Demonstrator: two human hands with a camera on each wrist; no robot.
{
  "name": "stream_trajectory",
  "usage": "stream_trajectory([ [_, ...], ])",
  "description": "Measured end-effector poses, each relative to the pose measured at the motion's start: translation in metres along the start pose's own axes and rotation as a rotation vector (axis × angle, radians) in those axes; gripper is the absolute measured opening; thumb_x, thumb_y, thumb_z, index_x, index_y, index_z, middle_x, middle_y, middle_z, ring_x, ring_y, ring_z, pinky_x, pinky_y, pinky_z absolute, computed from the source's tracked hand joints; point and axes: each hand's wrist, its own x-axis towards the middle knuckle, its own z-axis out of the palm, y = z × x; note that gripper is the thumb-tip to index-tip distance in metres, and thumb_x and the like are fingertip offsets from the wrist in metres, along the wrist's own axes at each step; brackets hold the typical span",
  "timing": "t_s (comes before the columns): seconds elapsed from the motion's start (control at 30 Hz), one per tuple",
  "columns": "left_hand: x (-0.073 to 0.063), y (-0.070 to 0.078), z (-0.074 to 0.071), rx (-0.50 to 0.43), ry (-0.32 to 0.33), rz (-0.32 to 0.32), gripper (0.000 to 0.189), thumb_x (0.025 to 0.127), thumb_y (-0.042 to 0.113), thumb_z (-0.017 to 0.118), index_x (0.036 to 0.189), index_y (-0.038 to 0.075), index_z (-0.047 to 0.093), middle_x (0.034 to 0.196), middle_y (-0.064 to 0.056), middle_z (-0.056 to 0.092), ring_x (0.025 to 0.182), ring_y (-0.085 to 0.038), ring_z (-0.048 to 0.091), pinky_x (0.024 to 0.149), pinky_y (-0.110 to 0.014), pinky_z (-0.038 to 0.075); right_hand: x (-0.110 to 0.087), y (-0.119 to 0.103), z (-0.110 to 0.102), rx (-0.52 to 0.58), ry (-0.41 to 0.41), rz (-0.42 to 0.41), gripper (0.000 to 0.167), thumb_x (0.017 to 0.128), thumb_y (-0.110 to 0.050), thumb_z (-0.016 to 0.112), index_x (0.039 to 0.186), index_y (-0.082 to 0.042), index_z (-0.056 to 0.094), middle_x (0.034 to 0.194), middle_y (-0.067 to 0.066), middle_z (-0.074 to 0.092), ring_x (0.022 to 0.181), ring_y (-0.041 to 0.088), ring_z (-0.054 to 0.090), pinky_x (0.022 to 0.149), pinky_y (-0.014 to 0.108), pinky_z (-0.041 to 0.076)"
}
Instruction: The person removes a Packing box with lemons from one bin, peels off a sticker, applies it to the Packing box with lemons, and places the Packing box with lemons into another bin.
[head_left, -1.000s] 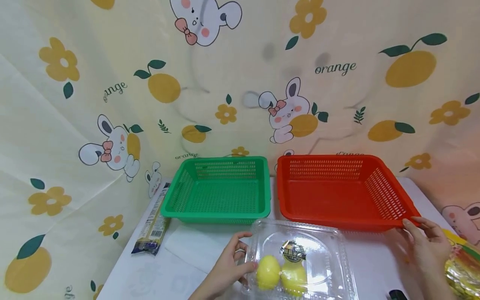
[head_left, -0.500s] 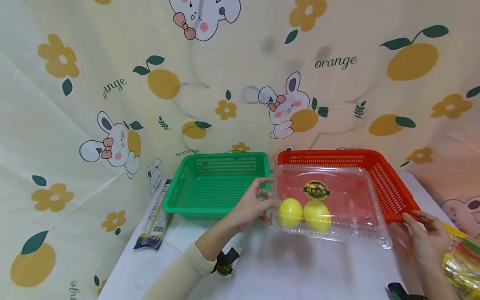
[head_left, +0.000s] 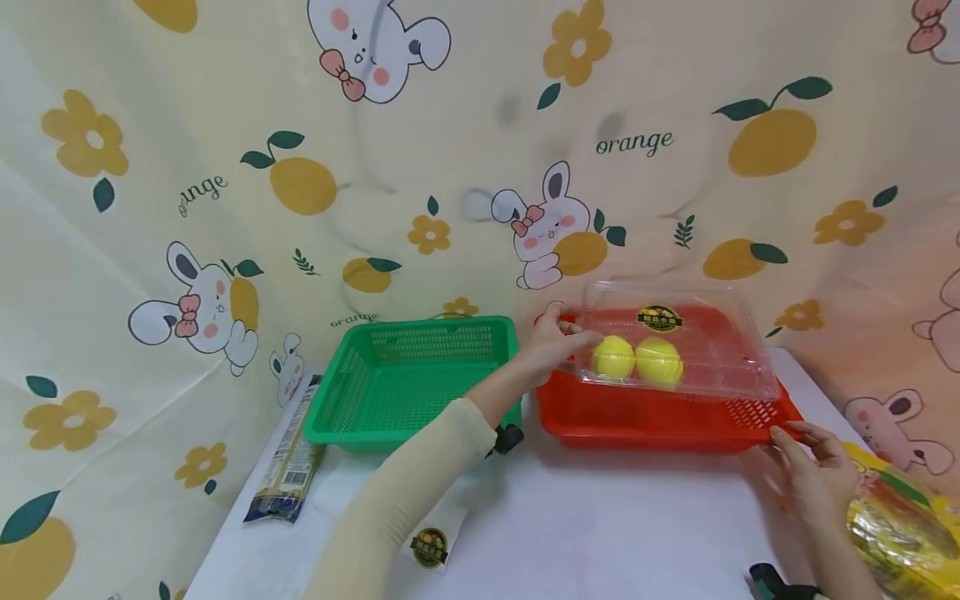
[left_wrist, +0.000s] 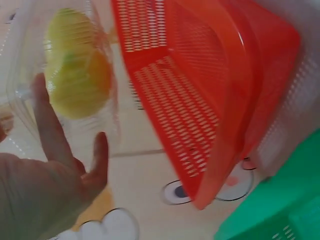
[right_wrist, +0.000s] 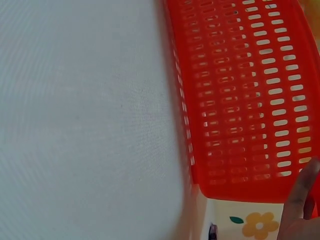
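My left hand (head_left: 553, 343) grips the left edge of a clear plastic fruit box (head_left: 712, 346), thumb on the near side. Two yellow round fruits (head_left: 658, 363) lie inside it, and a black-and-gold label is on its lid. The box hangs tilted above the back part of the red basket (head_left: 645, 435). In the left wrist view, the fingers (left_wrist: 52, 130) lie against the box (left_wrist: 30, 65), apart from the basket (left_wrist: 240, 75). At the basket's front right corner, my right hand (head_left: 817, 471) pinches the rim. The right wrist view cuts off most of that hand (right_wrist: 300, 212).
To the left stands a green basket (head_left: 408, 429). A long packet (head_left: 288, 458) lies along the table's left side, and a yellow shiny bag (head_left: 900, 517) is at the right. A paper with a round label (head_left: 430, 547) lies on the white table (head_left: 600, 525) in front.
My left hand has lifted the fruit box off the table and carried it forward and right, over the red basket. My right hand has stayed at the basket's corner. The view has shifted slightly.
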Motion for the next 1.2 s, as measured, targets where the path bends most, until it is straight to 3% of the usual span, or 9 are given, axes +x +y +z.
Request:
stream_trajectory([
  [0.1,0.018,-0.010,0.010,-0.029,-0.014,-0.031,0.057,0.085,0.017,0.080,0.132,0.019,0.049,0.097,-0.005,0.059,0.085,-0.019,0.060,0.065,-0.035,0.061,-0.001,0.003,0.000,0.019,-0.004,-0.016,0.024,0.086,0.000,0.075,0.108,-0.007,0.069,0.099,-0.001,0.060,0.081,0.005,0.066,0.057,0.021,0.057],
  [0.2,0.037,-0.021,0.017,-0.075,-0.068,-0.052,0.056,0.086,0.016,0.079,0.133,0.016,0.048,0.098,-0.005,0.060,0.082,-0.020,0.062,0.063,-0.035,0.061,-0.001,0.005,0.000,0.036,0.005,-0.048,0.022,0.085,0.003,0.075,0.105,-0.005,0.070,0.094,0.001,0.061,0.072,0.007,0.069,0.056,0.022,0.057],
  [0.33,0.058,-0.030,0.018,-0.080,-0.140,-0.078,0.059,0.089,0.017,0.076,0.137,0.014,0.043,0.104,-0.007,0.062,0.084,-0.022,0.066,0.065,-0.036,0.061,-0.002,0.004,-0.003,-0.017,-0.022,-0.064,0.024,0.086,-0.002,0.076,0.108,-0.007,0.071,0.099,-0.002,0.061,0.084,0.004,0.065,0.060,0.018,0.057],
  [0.43,0.070,-0.033,0.016,-0.039,-0.146,-0.106,0.062,0.088,0.019,0.077,0.139,0.015,0.042,0.110,-0.005,0.060,0.091,-0.023,0.066,0.070,-0.037,0.061,-0.002,0.004,-0.003,-0.040,-0.058,-0.076,0.024,0.088,-0.004,0.074,0.111,-0.007,0.070,0.103,-0.003,0.061,0.088,0.005,0.063,0.062,0.018,0.057],
  [0.5,0.075,-0.035,0.015,-0.021,-0.145,-0.124,0.065,0.087,0.020,0.078,0.140,0.016,0.041,0.114,-0.005,0.057,0.095,-0.024,0.065,0.073,-0.038,0.061,-0.002,0.005,-0.002,-0.032,-0.075,-0.092,0.022,0.088,-0.001,0.073,0.110,-0.006,0.070,0.101,-0.002,0.061,0.083,0.005,0.066,0.062,0.020,0.057],
  [0.67,0.081,-0.042,0.021,-0.045,-0.182,-0.175,0.069,0.088,0.018,0.077,0.143,0.016,0.036,0.115,-0.008,0.058,0.096,-0.027,0.067,0.078,-0.042,0.060,-0.001,0.006,-0.002,-0.025,-0.075,-0.121,0.021,0.087,0.000,0.074,0.107,-0.004,0.069,0.097,0.000,0.061,0.076,0.006,0.067,0.060,0.021,0.058],
  [0.9,0.086,-0.053,0.032,-0.054,-0.204,-0.218,0.063,0.093,0.016,0.072,0.143,0.013,0.033,0.113,-0.009,0.054,0.096,-0.025,0.061,0.076,-0.043,0.060,0.001,0.005,-0.002,-0.023,-0.070,-0.131,0.021,0.088,-0.001,0.073,0.108,-0.003,0.068,0.098,0.000,0.061,0.083,0.007,0.065,0.062,0.020,0.057],
  [1.07,0.089,-0.057,0.029,-0.077,-0.212,-0.234,0.067,0.094,0.015,0.070,0.147,0.012,0.028,0.110,-0.011,0.057,0.095,-0.025,0.062,0.076,-0.044,0.060,0.002,0.005,0.000,0.011,-0.061,-0.123,0.021,0.087,0.003,0.072,0.108,-0.001,0.068,0.096,0.002,0.061,0.076,0.009,0.067,0.062,0.022,0.058],
  [1.2,0.087,-0.059,0.027,-0.057,-0.218,-0.256,0.073,0.093,0.015,0.071,0.150,0.013,0.026,0.116,-0.011,0.054,0.096,-0.026,0.062,0.076,-0.042,0.060,0.002,0.004,-0.002,0.007,-0.058,-0.115,0.021,0.087,0.001,0.073,0.108,-0.002,0.068,0.098,0.001,0.060,0.080,0.008,0.067,0.062,0.022,0.058],
])
